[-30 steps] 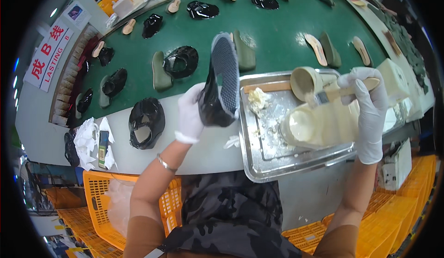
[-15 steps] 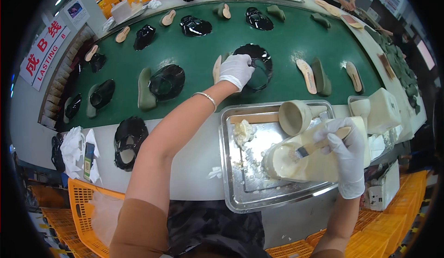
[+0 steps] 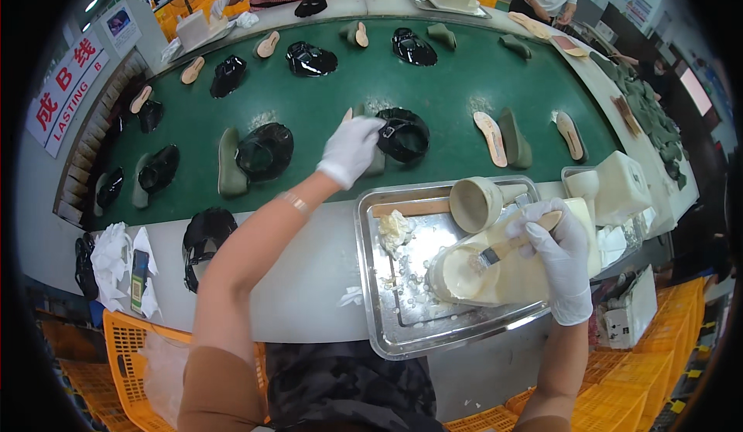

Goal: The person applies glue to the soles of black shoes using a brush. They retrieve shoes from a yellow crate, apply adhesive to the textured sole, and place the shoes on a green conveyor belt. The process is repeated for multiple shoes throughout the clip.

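My left hand (image 3: 350, 150), in a white glove, reaches over the green belt. Its closed fingertips pinch the left edge of a glossy black shoe upper (image 3: 405, 135). Partly hidden beneath this hand are an olive-green sole (image 3: 376, 162) and a pale insole. My right hand (image 3: 559, 255), also gloved, is closed round the wooden handle of a flat brush (image 3: 507, 248). The bristles dip into the round mouth of a cream-coloured container (image 3: 449, 281) holding whitish paste. That container lies in a metal tray (image 3: 376, 308).
An empty beige cup (image 3: 474, 206) and a whitish lump (image 3: 395, 231) share the tray. Other uppers (image 3: 265, 152), soles (image 3: 515, 138) and insoles (image 3: 489, 139) lie along the belt. A phone (image 3: 139, 277) rests at left; yellow crates (image 3: 128, 354) stand below. Two people work across the belt.
My left hand has shifted left and nearer, to the upper's left edge; the upper now sits lower and looks smaller. My right hand keeps the brush at the container. The whole view has shifted slightly.
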Action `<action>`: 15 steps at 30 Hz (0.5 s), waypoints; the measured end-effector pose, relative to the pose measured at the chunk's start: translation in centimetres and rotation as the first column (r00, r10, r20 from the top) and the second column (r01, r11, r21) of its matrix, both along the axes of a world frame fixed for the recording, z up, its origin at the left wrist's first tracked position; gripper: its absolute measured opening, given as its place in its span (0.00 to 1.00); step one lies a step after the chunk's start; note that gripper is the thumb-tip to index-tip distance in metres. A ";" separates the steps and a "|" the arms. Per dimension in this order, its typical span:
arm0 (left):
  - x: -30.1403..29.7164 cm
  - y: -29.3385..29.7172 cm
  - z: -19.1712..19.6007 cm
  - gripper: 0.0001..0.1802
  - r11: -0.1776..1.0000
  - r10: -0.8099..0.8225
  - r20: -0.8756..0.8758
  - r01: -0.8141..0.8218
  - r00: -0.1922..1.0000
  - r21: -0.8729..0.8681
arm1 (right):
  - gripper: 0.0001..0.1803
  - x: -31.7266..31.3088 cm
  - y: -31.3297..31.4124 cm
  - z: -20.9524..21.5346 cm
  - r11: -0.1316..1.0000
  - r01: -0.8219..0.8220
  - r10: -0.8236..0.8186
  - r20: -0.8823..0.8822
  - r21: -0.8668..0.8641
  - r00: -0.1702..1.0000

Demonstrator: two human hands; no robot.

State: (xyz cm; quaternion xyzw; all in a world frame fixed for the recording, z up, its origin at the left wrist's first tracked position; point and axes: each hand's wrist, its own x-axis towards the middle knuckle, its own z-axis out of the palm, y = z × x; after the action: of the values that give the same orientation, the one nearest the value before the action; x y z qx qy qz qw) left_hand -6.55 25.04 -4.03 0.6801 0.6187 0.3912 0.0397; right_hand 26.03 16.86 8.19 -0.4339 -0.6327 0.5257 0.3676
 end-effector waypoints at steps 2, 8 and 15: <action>-1.9 -4.7 1.0 0.12 0.998 -0.049 0.011 0.049 0.999 -0.028 | 0.04 0.3 -0.1 0.1 1.000 0.014 -0.015 0.017 0.021 1.000; -8.6 -21.3 5.3 0.16 0.982 0.183 -0.061 -0.186 0.981 -0.046 | 0.03 0.2 -0.2 -0.2 0.998 0.001 -0.003 0.019 0.069 1.000; -14.1 -32.1 4.2 0.17 0.881 0.333 -0.187 -0.376 0.924 -0.289 | 0.03 0.2 -0.1 -0.1 0.994 -0.028 0.023 0.040 0.107 0.999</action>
State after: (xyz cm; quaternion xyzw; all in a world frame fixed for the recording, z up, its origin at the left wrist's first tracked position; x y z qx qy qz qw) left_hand -20.65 -7.09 0.16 0.5641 0.7890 0.2408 0.0359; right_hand 26.23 16.74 8.13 -0.4154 -0.6724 0.4871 0.3715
